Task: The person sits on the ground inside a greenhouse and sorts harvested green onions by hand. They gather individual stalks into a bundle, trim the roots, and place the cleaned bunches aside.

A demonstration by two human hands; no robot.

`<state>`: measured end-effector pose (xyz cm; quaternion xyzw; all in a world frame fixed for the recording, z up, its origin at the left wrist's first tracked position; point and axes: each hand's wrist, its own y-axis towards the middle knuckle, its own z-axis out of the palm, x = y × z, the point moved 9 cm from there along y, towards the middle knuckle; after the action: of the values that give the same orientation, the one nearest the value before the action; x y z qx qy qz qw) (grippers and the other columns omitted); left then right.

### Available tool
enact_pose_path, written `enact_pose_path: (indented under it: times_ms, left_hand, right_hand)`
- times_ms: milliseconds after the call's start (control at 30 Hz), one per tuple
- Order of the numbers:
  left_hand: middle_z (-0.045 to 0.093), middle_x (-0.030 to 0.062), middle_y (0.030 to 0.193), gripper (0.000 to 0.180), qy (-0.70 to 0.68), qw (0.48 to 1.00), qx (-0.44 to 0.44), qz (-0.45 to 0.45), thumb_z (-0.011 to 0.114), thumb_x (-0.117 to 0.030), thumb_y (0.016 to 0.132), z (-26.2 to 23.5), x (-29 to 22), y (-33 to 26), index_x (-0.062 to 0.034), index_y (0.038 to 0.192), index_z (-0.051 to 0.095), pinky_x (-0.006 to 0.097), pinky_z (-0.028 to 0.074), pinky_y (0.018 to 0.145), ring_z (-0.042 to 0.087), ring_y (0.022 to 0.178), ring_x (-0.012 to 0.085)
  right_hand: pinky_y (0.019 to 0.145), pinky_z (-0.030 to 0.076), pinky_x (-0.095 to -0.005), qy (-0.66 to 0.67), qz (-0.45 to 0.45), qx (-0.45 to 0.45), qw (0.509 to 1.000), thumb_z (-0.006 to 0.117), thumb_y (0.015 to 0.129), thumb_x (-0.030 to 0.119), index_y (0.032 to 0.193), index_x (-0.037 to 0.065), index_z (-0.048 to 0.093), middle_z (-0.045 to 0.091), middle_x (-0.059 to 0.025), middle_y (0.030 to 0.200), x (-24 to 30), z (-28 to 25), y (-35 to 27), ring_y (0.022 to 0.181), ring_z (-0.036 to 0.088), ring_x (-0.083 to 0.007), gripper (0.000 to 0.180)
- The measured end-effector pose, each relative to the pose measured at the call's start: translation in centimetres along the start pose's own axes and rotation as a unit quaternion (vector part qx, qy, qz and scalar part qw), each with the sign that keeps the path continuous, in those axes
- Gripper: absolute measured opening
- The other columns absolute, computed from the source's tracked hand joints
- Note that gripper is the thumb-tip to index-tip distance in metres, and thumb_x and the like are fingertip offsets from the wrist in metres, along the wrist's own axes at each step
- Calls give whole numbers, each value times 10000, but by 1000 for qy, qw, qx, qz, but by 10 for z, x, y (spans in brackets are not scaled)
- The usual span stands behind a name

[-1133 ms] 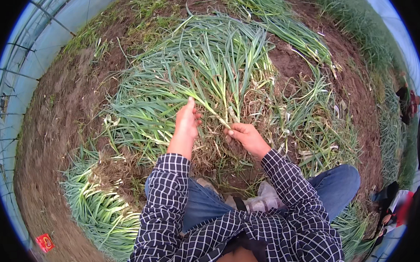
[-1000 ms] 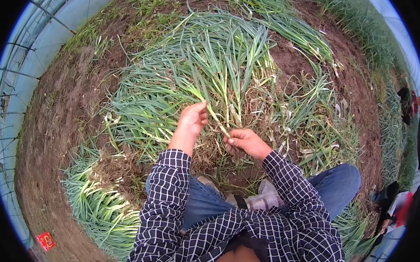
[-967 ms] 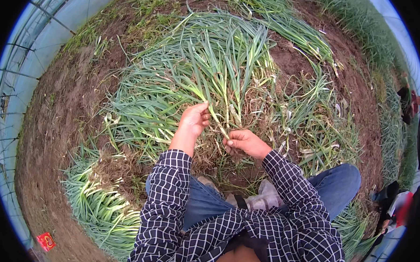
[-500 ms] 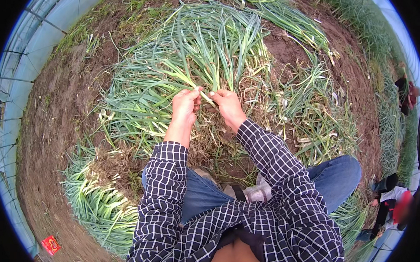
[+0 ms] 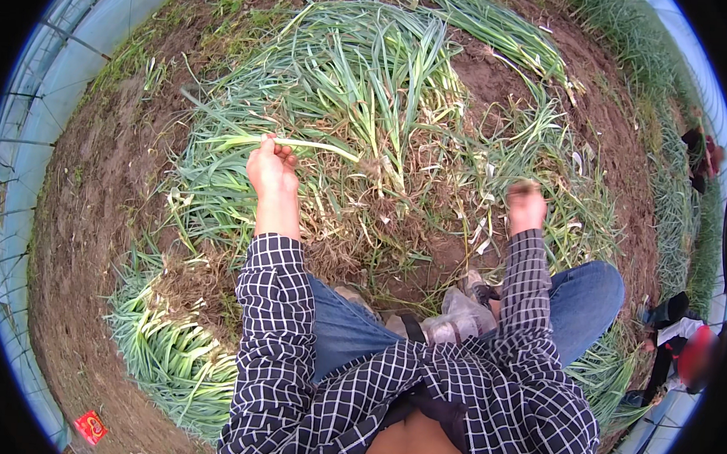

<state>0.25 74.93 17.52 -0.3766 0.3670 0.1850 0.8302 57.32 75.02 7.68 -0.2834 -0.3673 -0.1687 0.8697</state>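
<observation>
My left hand (image 5: 273, 168) is closed on a single green onion (image 5: 318, 147), its pale stem pointing right and its leaves trailing left. Behind and around it spreads a big heap of green onions (image 5: 346, 72) with long blue-green leaves. Out to the right, my right hand (image 5: 527, 206) is over dry, yellowed leaf waste (image 5: 554, 235). Motion smears its fingers, so whether they hold anything cannot be made out. A neat pile of green onions (image 5: 183, 357) lies at the lower left, white stems and roots turned inward.
Below my hands are root scraps (image 5: 330, 258) and a clear plastic bag (image 5: 461, 312) between my legs. More green onions (image 5: 502, 30) lie at the far right. Two people (image 5: 690, 355) are at the right edge. A red packet (image 5: 90, 428) rests on the soil at lower left.
My hands, close together before on the onion, have parted. The left has moved left with the onion, now nearly level; the right has swung well to the right.
</observation>
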Motion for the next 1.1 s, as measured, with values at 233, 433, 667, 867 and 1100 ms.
enact_pose_path:
  times_ms: [233, 433, 667, 867, 1100]
  left_hand:
    - [488, 17, 661, 136, 23, 999, 35, -20, 469, -143, 914, 9, 5, -9, -38, 859, 536, 254, 392, 452, 489, 538, 123]
    - [496, 19, 685, 133, -9, 996, 84, -2, 496, -164, 903, 21, 8, -16, -41, 882, 543, 277, 431, 506, 495, 589, 124]
    - [622, 79, 885, 201, 197, 951, 216, -101, 521, -214, 893, 35, 52, -44, -36, 960, 586, 300, 463, 704, 574, 792, 153]
    - [644, 65, 798, 178, 181, 967, 170, -55, 530, -200, 890, 30, 41, -32, -39, 924, 599, 230, 475, 575, 601, 684, 117]
    - [643, 52, 738, 158, 213, 960, 179, -42, 621, -196, 834, 39, 41, -40, -38, 824, 629, 206, 444, 571, 595, 642, 106]
  right_hand:
    - [980, 388, -399, -320, 80, 268, 905, 576, 845, 240, 1360, 20, 236, 365, -207, 1331, -47, 167, -122, 1166, 453, -302, 655]
    - [521, 372, -236, -425, -46, 446, 786, 614, 821, 113, 930, -13, 621, 560, -7, 687, -144, 255, -207, 591, 441, -56, 167]
    - [544, 407, -262, -401, -121, 390, 820, 549, 867, 128, 834, -6, 571, 569, -53, 668, -157, 260, -206, 605, 491, -105, 139]
    - [657, 448, -292, -384, -83, 301, 869, 445, 925, 169, 860, 8, 536, 586, -52, 763, -160, 197, -163, 679, 520, -126, 196]
    - [699, 401, -351, -575, -367, 431, 591, 622, 783, 219, 810, 32, 555, 533, -84, 803, -125, 293, -242, 785, 510, -235, 200]
